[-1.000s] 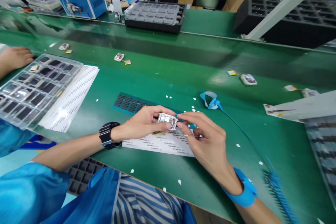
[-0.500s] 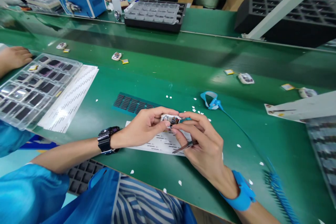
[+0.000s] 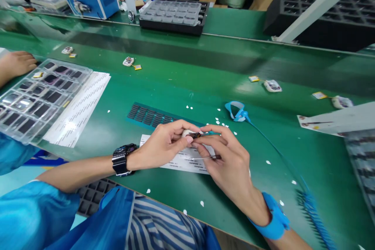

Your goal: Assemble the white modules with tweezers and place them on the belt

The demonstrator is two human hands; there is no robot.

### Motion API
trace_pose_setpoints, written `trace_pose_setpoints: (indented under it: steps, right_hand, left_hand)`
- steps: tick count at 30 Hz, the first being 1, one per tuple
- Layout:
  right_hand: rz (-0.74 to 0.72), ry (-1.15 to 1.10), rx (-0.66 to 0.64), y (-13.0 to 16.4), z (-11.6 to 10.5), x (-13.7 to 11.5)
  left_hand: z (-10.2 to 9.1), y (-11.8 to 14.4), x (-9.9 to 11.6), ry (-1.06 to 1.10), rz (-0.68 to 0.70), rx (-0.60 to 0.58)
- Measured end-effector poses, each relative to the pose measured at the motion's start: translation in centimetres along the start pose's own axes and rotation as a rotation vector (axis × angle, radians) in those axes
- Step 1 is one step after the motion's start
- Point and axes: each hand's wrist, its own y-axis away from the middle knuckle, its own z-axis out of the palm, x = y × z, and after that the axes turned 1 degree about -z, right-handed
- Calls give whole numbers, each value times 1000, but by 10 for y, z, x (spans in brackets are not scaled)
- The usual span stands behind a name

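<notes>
the left hand [image 3: 164, 144] and the right hand [image 3: 228, 160] meet over the near edge of the green bench [image 3: 181, 86], fingertips almost touching. between them sits a small white device [image 3: 191, 134], turned nearly edge-on, so only a thin strip of it shows. the left hand's thumb and fingers are curled closed around its left side, while the right hand's forefinger and thumb pinch it from the right. the right hand also has slim tweezers [image 3: 206, 158] tucked under its lower fingers, lying flat and pointing left. the device is held just above a white label sheet [image 3: 181, 160] that lies on the bench under both hands. just beyond the hands lies a dark sheet of small pads [image 3: 146, 115]. a black watch [image 3: 123, 159] sits on the left wrist and a blue wrist strap [image 3: 275, 218] on the right. farther off, to the left, a clear tray of dark parts [image 3: 35, 97] rests partly on another printed sheet [image 3: 79, 109], and another person's hand [image 3: 17, 64] lies at its far corner. similar small devices [image 3: 272, 85] lie well apart on the belt.
</notes>
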Motion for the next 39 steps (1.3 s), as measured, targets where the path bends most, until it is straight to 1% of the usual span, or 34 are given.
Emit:
trace_pose_setpoints:
  steps: [3, 5, 7, 10, 12, 14, 17, 19, 22, 24, 25, 29, 34, 39]
  right_hand:
    - [181, -163, 32, -1, 3, -1]
    - [263, -259, 42, -2, 5, 0]
    - [305, -310, 39, -4, 6, 1]
    - [321, -357, 25, -7, 4, 6]
    - [301, -394, 43, -9, 1, 10]
    - [275, -385, 67, -10, -3, 14]
    - [212, -227, 70, -9, -7, 16]
    - [112, -105, 62, -8, -10, 15]
    - [-94, 39, 73, -6, -12, 12]
    - [-181, 124, 91, -5, -12, 11]
    - [-199, 157, 98, -5, -12, 11]
    - [-193, 219, 113, -6, -8, 7]
    - [-163, 176, 119, -6, 0, 2]
    - [-158, 173, 161, -4, 3, 3]
  left_hand:
    - [-1, -3, 2, 136, -16, -14]
    - [-2, -5, 3, 189, -34, -20]
    - [-4, -7, 3, 215, -60, -19]
    - [-5, -8, 5, 240, -118, -12]
    - [-6, -9, 7, 238, -151, -5]
    - [-7, -10, 7, 217, -170, 6]
    - [-7, -10, 7, 167, -190, 9]
    - [-7, -9, 6, 151, -204, -6]
    - [-7, -9, 6, 136, -205, -20]
    - [-7, -9, 6, 124, -187, -23]
    - [-6, -9, 6, 120, -178, -23]
    - [-3, -8, 4, 125, -157, -26]
    - [1, -6, 0, 88, -119, -20]
    - [3, -5, -1, 110, -104, -14]
